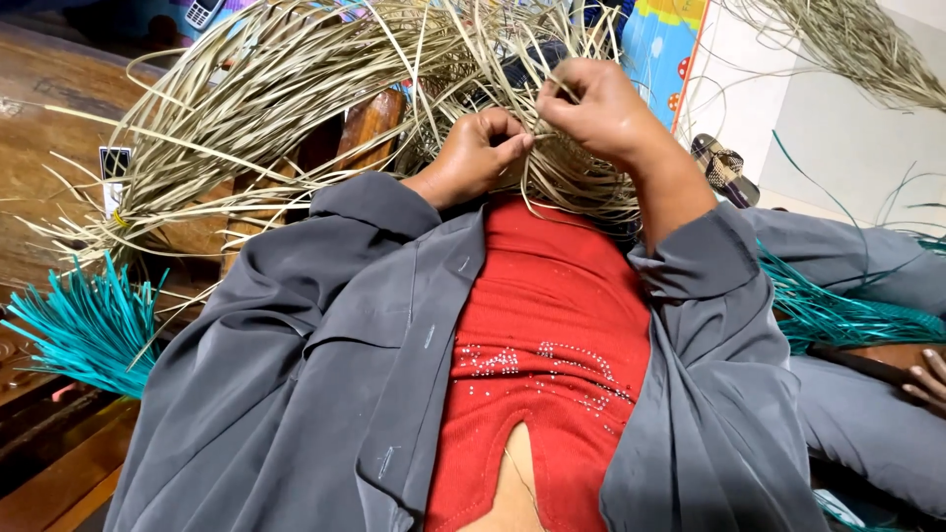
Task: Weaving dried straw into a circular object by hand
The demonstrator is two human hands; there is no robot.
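Straw strands [296,89] pinched between left hand [480,153], right hand [601,108]

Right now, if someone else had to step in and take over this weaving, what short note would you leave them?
Left hand: closed in a fist on the pale dried straw strips, just above the red top.
Right hand: fingertips pinching a few strips, close beside the left.
Teal dyed strips lie in bundles to either side, untouched.
Done: strips gathered at the hands; how much is woven is hidden.
Left: most strips fan out loose.
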